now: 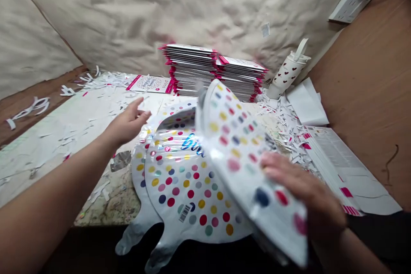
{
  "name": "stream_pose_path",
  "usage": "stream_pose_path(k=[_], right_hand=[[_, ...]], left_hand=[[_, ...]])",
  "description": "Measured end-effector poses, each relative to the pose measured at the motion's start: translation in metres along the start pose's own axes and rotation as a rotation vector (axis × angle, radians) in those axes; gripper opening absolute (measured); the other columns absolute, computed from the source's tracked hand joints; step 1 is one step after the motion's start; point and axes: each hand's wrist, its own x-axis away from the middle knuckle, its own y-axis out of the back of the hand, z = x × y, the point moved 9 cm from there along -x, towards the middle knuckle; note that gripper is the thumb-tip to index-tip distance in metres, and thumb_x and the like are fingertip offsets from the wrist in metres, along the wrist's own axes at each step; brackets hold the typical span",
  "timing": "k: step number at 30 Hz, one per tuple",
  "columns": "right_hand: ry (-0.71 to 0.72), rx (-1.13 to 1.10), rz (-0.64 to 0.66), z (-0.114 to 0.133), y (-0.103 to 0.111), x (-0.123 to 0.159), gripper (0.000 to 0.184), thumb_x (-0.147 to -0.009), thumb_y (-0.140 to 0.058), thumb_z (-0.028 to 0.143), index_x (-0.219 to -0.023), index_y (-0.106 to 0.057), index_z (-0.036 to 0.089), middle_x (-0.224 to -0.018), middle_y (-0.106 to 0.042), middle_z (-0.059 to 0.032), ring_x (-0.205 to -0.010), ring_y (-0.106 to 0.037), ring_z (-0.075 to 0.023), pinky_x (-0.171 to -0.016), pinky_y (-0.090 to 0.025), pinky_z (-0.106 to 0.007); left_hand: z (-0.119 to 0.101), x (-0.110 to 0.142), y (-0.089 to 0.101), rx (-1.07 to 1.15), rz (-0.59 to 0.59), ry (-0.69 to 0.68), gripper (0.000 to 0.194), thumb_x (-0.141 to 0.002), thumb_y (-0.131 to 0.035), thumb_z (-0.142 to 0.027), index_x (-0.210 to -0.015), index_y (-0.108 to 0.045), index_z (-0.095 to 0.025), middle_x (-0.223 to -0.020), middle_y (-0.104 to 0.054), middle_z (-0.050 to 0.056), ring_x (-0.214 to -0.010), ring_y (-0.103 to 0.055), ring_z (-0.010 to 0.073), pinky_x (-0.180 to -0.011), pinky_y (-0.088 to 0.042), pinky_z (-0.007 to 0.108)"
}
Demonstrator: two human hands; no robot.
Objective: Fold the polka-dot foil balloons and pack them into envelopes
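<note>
- The left hand (128,123) is open with its fingers spread, just above the edge of a flat polka-dot foil balloon (183,175). It holds nothing.
- The right hand (300,190) lies across a second foil balloon (240,154), which stands tilted up over the first. Its fingers are together and pressed on the foil, but the thumb is out of sight, so I can't tell whether it is pinching the balloon.
- Both balloons sit at the near edge of a stone-look table (67,150), with their tail-like ends hanging over it.
- The balloons look light, thin and slippery. They should bend easily and could crease, so the broad, flat body seems the safest place to hold, with a light grip and the hand supporting it from beneath.
- Behind them stand two stacks of pink-edged packets (212,70).
- A white tumbler with red hearts (287,72) stands to the right of the stacks.
- White paper shreds (109,79) lie scattered across the table.
- A printed sheet (334,156) lies to the right of the right hand.
</note>
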Motion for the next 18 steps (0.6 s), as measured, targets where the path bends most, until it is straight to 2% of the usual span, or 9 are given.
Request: stream_pose_path(k=[1,3,5,8,10,12,13,15,18], right_hand=[[0.075,-0.068,0.131,0.009,-0.021,0.014,0.041,-0.091,-0.042,0.034,-0.132,-0.042,0.033,-0.112,-0.065,-0.0038,-0.107,-0.059,-0.0221,-0.096,-0.047,-0.041],[0.183,-0.136,0.296,0.019,-0.056,0.044,0.040,-0.091,-0.042,0.027,-0.131,-0.044,0.026,-0.117,-0.063,-0.0060,-0.117,-0.051,-0.0223,-0.104,-0.037,-0.045],[0.174,-0.098,0.428,0.015,-0.088,0.070,0.034,-0.091,-0.042,0.023,-0.123,-0.052,0.027,-0.121,-0.060,-0.0064,-0.124,-0.043,-0.0235,-0.105,-0.031,-0.050],[0.141,0.011,0.432,0.006,-0.106,0.085,0.029,-0.089,-0.045,0.016,-0.113,-0.060,0.023,-0.115,-0.062,-0.0107,-0.122,-0.045,-0.0257,-0.101,-0.034,-0.053],[0.198,0.035,0.345,0.009,-0.100,0.083,0.025,-0.087,-0.047,0.010,-0.106,-0.062,0.015,-0.101,-0.067,-0.0124,-0.112,-0.055,-0.0249,-0.101,-0.035,-0.052],[0.287,0.024,0.285,0.013,-0.091,0.080,0.021,-0.085,-0.048,0.007,-0.100,-0.063,0.011,-0.092,-0.070,-0.0114,-0.101,-0.062,-0.0225,-0.101,-0.037,-0.048],[0.310,0.013,0.287,0.013,-0.089,0.080,0.022,-0.085,-0.048,0.006,-0.100,-0.063,0.011,-0.093,-0.070,-0.0110,-0.099,-0.063,-0.0212,-0.101,-0.039,-0.046],[0.276,-0.009,0.324,0.003,-0.085,0.083,0.026,-0.087,-0.045,0.008,-0.106,-0.062,0.013,-0.100,-0.069,-0.0108,-0.102,-0.062,-0.0198,-0.099,-0.042,-0.044],[0.137,-0.023,0.368,-0.018,-0.081,0.092,0.033,-0.088,-0.042,0.010,-0.117,-0.057,0.016,-0.112,-0.065,-0.0109,-0.112,-0.056,-0.0191,-0.099,-0.042,-0.044]], left_hand=[[-0.006,-0.003,0.004,-0.002,-0.039,-0.032,0.062,-0.091,-0.034,-0.042,-0.143,-0.011,-0.018,-0.124,-0.055,0.010,-0.098,-0.057,0.0192,-0.085,-0.045,0.032],[-0.024,-0.004,0.003,-0.066,-0.052,-0.128,0.059,-0.089,-0.040,-0.034,-0.142,-0.018,-0.019,-0.132,-0.047,0.009,-0.108,-0.052,0.0208,-0.090,-0.043,0.034],[-0.046,0.000,-0.002,-0.148,-0.105,-0.202,0.053,-0.087,-0.040,-0.029,-0.138,-0.029,-0.017,-0.134,-0.044,0.010,-0.113,-0.048,0.0229,-0.093,-0.041,0.036],[-0.082,0.012,-0.018,-0.164,-0.240,-0.288,0.043,-0.088,-0.037,-0.027,-0.127,-0.044,-0.013,-0.127,-0.050,0.010,-0.114,-0.048,0.0223,-0.097,-0.039,0.038],[-0.121,0.027,-0.056,-0.161,-0.126,-0.527,0.038,-0.088,-0.035,-0.025,-0.122,-0.050,-0.015,-0.123,-0.055,0.008,-0.117,-0.047,0.0200,-0.100,-0.036,0.036],[-0.158,0.054,-0.109,-0.205,0.138,-0.861,0.040,-0.089,-0.034,-0.023,-0.125,-0.049,-0.018,-0.131,-0.051,0.006,-0.125,-0.040,0.0180,-0.106,-0.029,0.035],[-0.168,0.069,-0.134,-0.243,0.263,-0.984,0.042,-0.089,-0.034,-0.025,-0.129,-0.046,-0.020,-0.138,-0.044,0.005,-0.130,-0.033,0.0187,-0.109,-0.023,0.037],[-0.172,0.082,-0.169,-0.328,0.422,-1.038,0.050,-0.089,-0.037,-0.035,-0.137,-0.035,-0.022,-0.147,-0.027,0.005,-0.137,-0.017,0.0225,-0.111,-0.012,0.042],[-0.161,0.079,-0.191,-0.402,0.484,-0.906,0.067,-0.086,-0.037,-0.054,-0.143,-0.022,-0.022,-0.150,-0.012,0.007,-0.138,-0.007,0.0280,-0.110,-0.007,0.046]])
